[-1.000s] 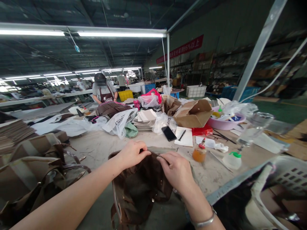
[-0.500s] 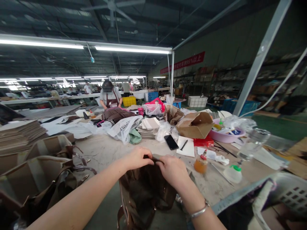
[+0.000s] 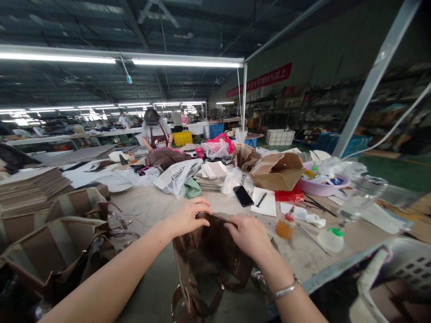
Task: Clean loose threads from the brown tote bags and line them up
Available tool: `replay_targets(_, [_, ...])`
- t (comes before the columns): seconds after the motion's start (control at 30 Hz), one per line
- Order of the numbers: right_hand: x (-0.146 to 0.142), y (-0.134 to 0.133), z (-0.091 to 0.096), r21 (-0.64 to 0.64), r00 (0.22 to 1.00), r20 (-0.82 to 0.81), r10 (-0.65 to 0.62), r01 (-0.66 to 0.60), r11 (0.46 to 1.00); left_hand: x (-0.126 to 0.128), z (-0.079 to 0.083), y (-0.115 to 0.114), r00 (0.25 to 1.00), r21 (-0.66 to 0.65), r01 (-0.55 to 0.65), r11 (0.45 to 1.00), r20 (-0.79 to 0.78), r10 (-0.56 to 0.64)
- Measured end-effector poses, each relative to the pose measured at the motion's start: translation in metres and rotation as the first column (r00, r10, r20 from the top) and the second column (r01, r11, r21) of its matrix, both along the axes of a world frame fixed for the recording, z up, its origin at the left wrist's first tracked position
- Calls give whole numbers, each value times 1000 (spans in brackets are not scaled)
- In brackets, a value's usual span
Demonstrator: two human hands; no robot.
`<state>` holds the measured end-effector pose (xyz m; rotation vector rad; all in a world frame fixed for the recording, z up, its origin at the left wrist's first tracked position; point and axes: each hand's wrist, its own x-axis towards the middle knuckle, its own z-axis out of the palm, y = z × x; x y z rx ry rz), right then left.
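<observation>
A dark brown bag [image 3: 205, 255] stands open on the worktable [image 3: 148, 206] right in front of me. My left hand [image 3: 186, 216] grips the far left part of the bag's top rim, fingers curled over the edge. My right hand [image 3: 247, 234] pinches the rim on the right side, with a silver bracelet at the wrist. The two hands are close together over the bag's mouth. The bag's straps with metal fittings hang down at the front.
Tan and brown bags [image 3: 57, 242] lie at the left. A black phone [image 3: 243, 196], notepad with pen [image 3: 266, 201], an orange glue bottle [image 3: 283, 225], a white bottle [image 3: 332, 239] and a pink basin [image 3: 318, 185] sit beyond. A white basket [image 3: 397, 278] stands at right. A person in an apron [image 3: 155, 132] works at the far end.
The view has shifted slightly. Both hands stay on the bag's rim; the left fingers have spread a little along the edge and the bag mouth has opened wider.
</observation>
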<state>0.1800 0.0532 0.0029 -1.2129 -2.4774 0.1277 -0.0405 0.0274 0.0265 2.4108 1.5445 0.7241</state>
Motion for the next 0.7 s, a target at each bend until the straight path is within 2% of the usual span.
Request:
replay_targets(0.13, [0,-1,-2,12,1000,-8,3,-3,1000,9,-4,9,996,22,70,997,-62,-68])
replay_targets(0.33, [-2,-1,-3,11,1000,-13,-2,2,1000,8,-7,18,993,-2,113,994,-30,-113])
replay_targets(0.7, [-4,-5,-1,-12,1000,-19,1,-1,1000,10,-5,9,995,-11,82,997,-56,-83])
